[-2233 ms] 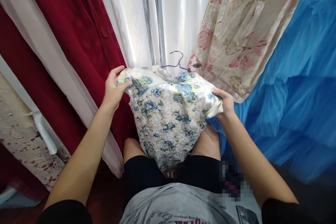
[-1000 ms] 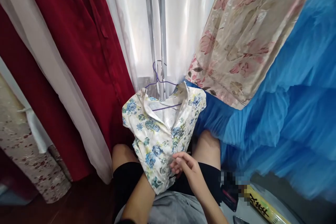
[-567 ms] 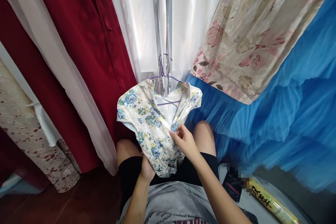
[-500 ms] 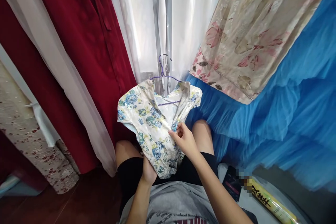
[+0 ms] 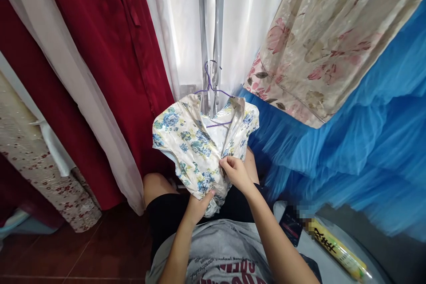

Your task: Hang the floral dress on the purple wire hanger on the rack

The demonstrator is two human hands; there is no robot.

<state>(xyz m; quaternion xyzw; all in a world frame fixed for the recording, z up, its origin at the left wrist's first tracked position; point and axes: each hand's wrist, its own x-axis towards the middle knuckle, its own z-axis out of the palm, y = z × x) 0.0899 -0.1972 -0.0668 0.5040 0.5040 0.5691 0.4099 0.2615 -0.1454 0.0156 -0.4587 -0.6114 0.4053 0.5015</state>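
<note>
At lower centre, the left hand point(image 5: 199, 207) clasps the floral shirt point(image 5: 190, 136) low down while the right hand point(image 5: 235, 172) pinches its front — hanger point(image 5: 209, 84) already inside, neck still open.

Hands point(image 5: 237, 174) off sleeves point(image 5: 162, 132), lower on floral blouse point(image 5: 195, 144); left thumb point(image 5: 210, 195) now visible

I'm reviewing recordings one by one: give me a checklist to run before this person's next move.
1. Right hand pinching the white, blue-flowered, short-sleeved fabric top at its front opening: ok.
2. Left hand holding the top's lower part: ok; fingers underneath hidden.
3. Thin purple hanger inside the top, crossbar showing in the neckline: ok.
4. Front closed up to the neck: not ok, V-shaped gap.
5. Hanger apart from the shiny grey strips behind it: cannot tell.
</note>
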